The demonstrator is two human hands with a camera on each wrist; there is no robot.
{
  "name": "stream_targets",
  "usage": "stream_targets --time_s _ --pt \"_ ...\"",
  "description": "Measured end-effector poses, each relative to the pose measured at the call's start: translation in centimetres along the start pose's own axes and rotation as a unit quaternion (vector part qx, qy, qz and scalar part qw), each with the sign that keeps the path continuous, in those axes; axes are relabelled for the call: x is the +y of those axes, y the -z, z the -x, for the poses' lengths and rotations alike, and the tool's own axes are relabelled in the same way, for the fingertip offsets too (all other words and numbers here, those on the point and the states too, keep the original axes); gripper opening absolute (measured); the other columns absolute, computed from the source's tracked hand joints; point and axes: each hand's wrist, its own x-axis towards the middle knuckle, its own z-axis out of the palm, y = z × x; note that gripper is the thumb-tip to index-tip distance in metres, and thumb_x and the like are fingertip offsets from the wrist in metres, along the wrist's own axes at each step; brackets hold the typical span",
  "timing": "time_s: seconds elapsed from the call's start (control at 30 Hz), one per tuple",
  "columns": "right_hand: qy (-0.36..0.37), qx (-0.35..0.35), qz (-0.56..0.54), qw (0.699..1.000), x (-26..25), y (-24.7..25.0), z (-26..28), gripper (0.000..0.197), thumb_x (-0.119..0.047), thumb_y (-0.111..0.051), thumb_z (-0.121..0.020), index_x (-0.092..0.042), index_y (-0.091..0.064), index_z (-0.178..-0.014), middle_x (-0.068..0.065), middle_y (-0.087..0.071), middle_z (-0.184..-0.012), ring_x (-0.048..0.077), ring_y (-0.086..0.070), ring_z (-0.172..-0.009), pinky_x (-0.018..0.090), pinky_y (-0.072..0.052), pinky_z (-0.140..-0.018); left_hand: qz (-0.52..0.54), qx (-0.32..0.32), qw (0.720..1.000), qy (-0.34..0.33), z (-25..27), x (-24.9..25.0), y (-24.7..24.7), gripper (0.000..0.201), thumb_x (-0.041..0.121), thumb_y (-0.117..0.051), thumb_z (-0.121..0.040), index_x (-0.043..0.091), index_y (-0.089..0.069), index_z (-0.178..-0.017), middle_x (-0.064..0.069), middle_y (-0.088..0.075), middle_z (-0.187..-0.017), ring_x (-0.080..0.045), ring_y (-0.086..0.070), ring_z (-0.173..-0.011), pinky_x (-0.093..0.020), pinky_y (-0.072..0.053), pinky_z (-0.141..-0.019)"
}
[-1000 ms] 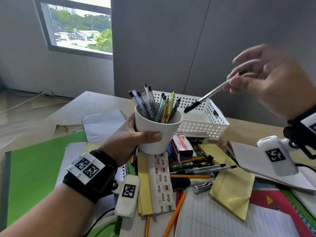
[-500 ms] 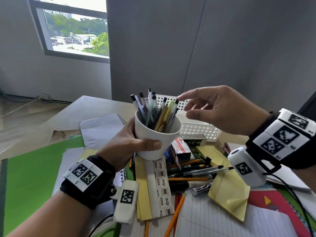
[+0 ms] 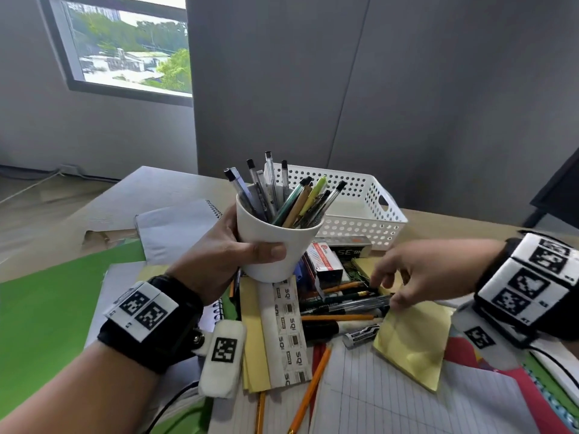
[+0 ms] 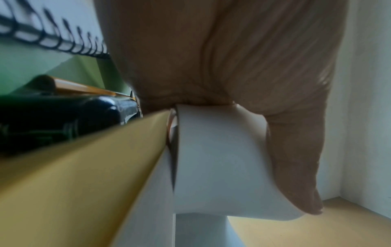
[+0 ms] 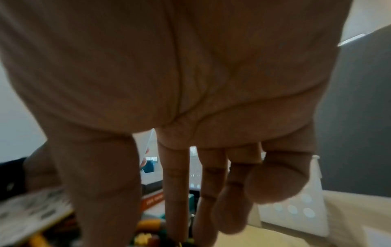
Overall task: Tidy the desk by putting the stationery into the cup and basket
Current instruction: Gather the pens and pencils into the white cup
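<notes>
My left hand (image 3: 225, 255) grips a white cup (image 3: 275, 242) and holds it above the desk; the cup (image 4: 220, 160) shows under my thumb in the left wrist view. Several pens and pencils (image 3: 291, 195) stand in it. Behind it sits a white perforated basket (image 3: 363, 211). My right hand (image 3: 404, 277) hangs low over a loose pile of pens and pencils (image 3: 341, 305), fingers (image 5: 175, 192) extended down and spread, tips at the pile. I cannot see anything held between them.
Yellow sticky notes (image 3: 413, 336), a strip of labels (image 3: 285, 330), small boxes (image 3: 326, 261), a marker (image 3: 360, 335) and orange pencils (image 3: 310, 393) litter the desk. A green folder (image 3: 47, 314) lies left, a spiral notebook (image 3: 178, 227) behind, lined paper (image 3: 391, 399) in front.
My right hand put the pen it held into the cup, then dropped down and right to the pile of pens on the desk. The left hand still holds the cup.
</notes>
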Motion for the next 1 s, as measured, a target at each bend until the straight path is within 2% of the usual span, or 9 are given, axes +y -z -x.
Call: stream_targets --time_s 0.13,0.27,0.4,0.5,0.63,0.77,0.87,0.97,1.0 --pt "0.003 0.045 0.038 0.998 0.6 -1.9 -0.6 0.019 -0.036 -0.072 -0.090 -0.035 -0.067 -0.109 -0.014 -0.064 -0.104 0.007 -0.058 -0.092 0.027 -0.050 -0.081 0.001 0.006 1.000 0.004 0.1 0.1 0.0 0.092 0.010 -0.085 -0.058 0.018 -0.050 -0.143 -0.017 -0.068 -0.130 -0.033 -0.068 -0.113 -0.040 -0.059 -0.086" --pt "0.031 0.098 -0.060 0.993 1.9 -2.1 -0.4 0.011 -0.028 -0.078 -0.086 -0.034 -0.069 -0.086 -0.016 -0.068 -0.083 0.001 -0.059 -0.076 0.020 -0.047 -0.069 0.000 0.007 1.000 0.006 0.1 0.1 0.0 0.091 0.010 -0.085 -0.058 0.019 -0.051 -0.142 -0.017 -0.068 -0.130 -0.032 -0.069 -0.112 -0.040 -0.059 -0.085" --pt "0.063 0.195 -0.158 0.966 2.7 -0.5 0.8 0.014 -0.019 -0.078 -0.088 -0.031 -0.078 -0.092 -0.017 -0.075 -0.083 0.002 -0.069 -0.080 0.024 -0.057 -0.080 -0.003 0.011 1.000 0.008 0.1 0.1 0.0 0.093 0.010 -0.085 -0.058 0.018 -0.049 -0.143 -0.017 -0.067 -0.130 -0.032 -0.068 -0.112 -0.040 -0.059 -0.085" --pt "0.105 0.308 -0.253 0.911 2.7 1.7 2.5 0.019 -0.006 -0.074 -0.088 -0.022 -0.079 -0.098 -0.007 -0.078 -0.087 0.012 -0.073 -0.083 0.023 -0.058 -0.082 0.000 0.009 1.000 0.006 0.1 0.0 0.0 0.092 0.010 -0.085 -0.058 0.019 -0.051 -0.142 -0.017 -0.068 -0.129 -0.031 -0.069 -0.110 -0.040 -0.059 -0.084" --pt "0.161 0.440 -0.364 0.805 2.1 4.5 4.3 0.019 -0.003 -0.067 -0.092 -0.017 -0.076 -0.103 0.011 -0.075 -0.090 0.018 -0.070 -0.081 0.019 -0.058 -0.073 0.000 0.010 1.000 0.003 0.1 0.0 0.0 0.088 0.010 -0.084 -0.058 0.021 -0.053 -0.140 -0.017 -0.068 -0.128 -0.031 -0.069 -0.109 -0.040 -0.059 -0.084" --pt "0.218 0.498 -0.357 0.759 0.4 6.4 5.1 0.022 -0.004 -0.070 -0.092 -0.024 -0.064 -0.100 0.006 -0.069 -0.089 0.025 -0.073 -0.083 0.028 -0.058 -0.071 -0.005 0.009 1.000 0.000 0.1 0.0 0.1 0.090 0.010 -0.085 -0.058 0.018 -0.052 -0.141 -0.019 -0.067 -0.130 -0.033 -0.068 -0.111 -0.042 -0.059 -0.087" --pt "0.231 0.504 -0.343 0.758 -1.2 6.6 4.9 0.028 0.002 -0.073 -0.088 -0.018 -0.056 -0.098 0.013 -0.069 -0.090 0.031 -0.072 -0.083 0.030 -0.059 -0.073 -0.007 0.004 1.000 -0.002 0.1 0.0 0.0 0.091 0.010 -0.088 -0.057 0.018 -0.052 -0.141 -0.019 -0.067 -0.130 -0.032 -0.068 -0.111 -0.041 -0.059 -0.087" --pt "0.219 0.489 -0.314 0.784 -2.3 6.0 4.2 0.029 0.001 -0.076 -0.086 -0.008 -0.053 -0.102 0.014 -0.070 -0.091 0.038 -0.070 -0.085 0.055 -0.059 -0.081 -0.006 0.001 1.000 0.001 0.1 0.0 0.0 0.093 0.011 -0.090 -0.057 0.018 -0.051 -0.142 -0.019 -0.067 -0.130 -0.034 -0.068 -0.112 -0.043 -0.059 -0.088" --pt "0.216 0.483 -0.307 0.791 -2.6 5.8 3.9 0.030 -0.001 -0.078 -0.085 -0.009 -0.054 -0.101 0.011 -0.070 -0.089 0.036 -0.070 -0.084 0.057 -0.059 -0.080 -0.006 0.002 1.000 0.001 0.1 0.0 0.0 0.091 0.010 -0.088 -0.058 0.018 -0.051 -0.141 -0.020 -0.067 -0.130 -0.034 -0.068 -0.112 -0.043 -0.059 -0.088"
